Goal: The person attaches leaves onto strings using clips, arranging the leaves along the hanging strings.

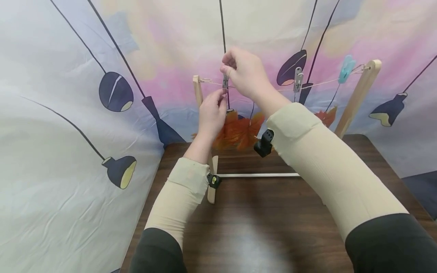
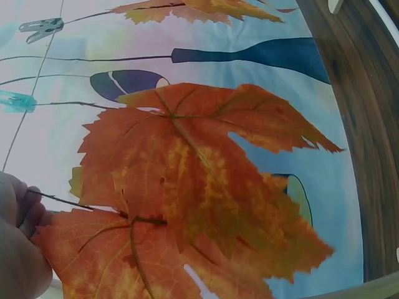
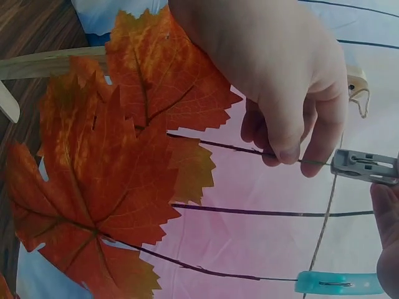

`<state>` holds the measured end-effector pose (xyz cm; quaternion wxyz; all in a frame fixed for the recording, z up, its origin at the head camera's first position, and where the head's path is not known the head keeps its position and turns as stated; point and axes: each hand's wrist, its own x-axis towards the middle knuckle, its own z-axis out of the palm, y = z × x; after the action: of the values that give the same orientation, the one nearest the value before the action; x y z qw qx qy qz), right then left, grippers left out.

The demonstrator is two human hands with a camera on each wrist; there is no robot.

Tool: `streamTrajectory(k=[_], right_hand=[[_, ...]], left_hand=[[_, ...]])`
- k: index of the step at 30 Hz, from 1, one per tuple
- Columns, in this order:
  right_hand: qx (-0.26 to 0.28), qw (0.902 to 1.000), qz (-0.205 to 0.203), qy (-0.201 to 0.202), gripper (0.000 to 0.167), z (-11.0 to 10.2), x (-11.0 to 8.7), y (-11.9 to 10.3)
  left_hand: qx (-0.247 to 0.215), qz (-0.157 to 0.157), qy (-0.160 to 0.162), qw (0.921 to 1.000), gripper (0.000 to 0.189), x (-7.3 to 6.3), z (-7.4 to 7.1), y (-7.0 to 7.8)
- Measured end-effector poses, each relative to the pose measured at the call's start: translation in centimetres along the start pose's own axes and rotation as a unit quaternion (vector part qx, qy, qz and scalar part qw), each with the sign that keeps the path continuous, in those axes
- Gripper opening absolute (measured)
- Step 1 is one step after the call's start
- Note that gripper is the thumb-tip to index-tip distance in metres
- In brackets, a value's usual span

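My left hand (image 1: 212,113) pinches the thin stem of an orange artificial leaf (image 3: 181,75) just below a grey clothespin (image 3: 365,167). Above it, my right hand (image 1: 246,72) grips the clothespin's upper end between thumb and finger. The clothespin's lower end is at the string (image 3: 324,218), with the stem's tip right at its jaws. Beside it, a second orange leaf (image 3: 81,187) hangs by its stem from a teal clothespin (image 3: 340,283); in the head view my right hand hides that clothespin.
Farther right on the string are another grey clothespin (image 1: 298,80) and a teal one (image 1: 347,69), with more leaf (image 1: 327,115) below. Wooden posts (image 1: 358,96) hold the string's ends; a white rod (image 1: 257,175) runs low across the brown table (image 1: 246,227). A printed cloth (image 1: 164,45) hangs behind.
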<state>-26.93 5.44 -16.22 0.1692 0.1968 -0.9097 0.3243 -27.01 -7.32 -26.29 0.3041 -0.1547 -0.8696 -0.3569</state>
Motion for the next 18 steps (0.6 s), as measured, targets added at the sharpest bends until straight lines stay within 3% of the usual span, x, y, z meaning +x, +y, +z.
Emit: streamTrajectory(k=[12, 18], right_hand=[[-0.006, 0.9989, 0.026, -0.039, 0.035, -0.30, 0.03, 0.05], [-0.015, 0.9988, 0.015, -0.045, 0.033, -0.32, 0.09, 0.08]], left_hand=[[-0.023, -0.036, 0.000, 0.9991, 0.022, -0.16, 0.28, 0.01], [-0.034, -0.050, 0.001, 0.9982, 0.023, -0.23, 0.35, 0.02]])
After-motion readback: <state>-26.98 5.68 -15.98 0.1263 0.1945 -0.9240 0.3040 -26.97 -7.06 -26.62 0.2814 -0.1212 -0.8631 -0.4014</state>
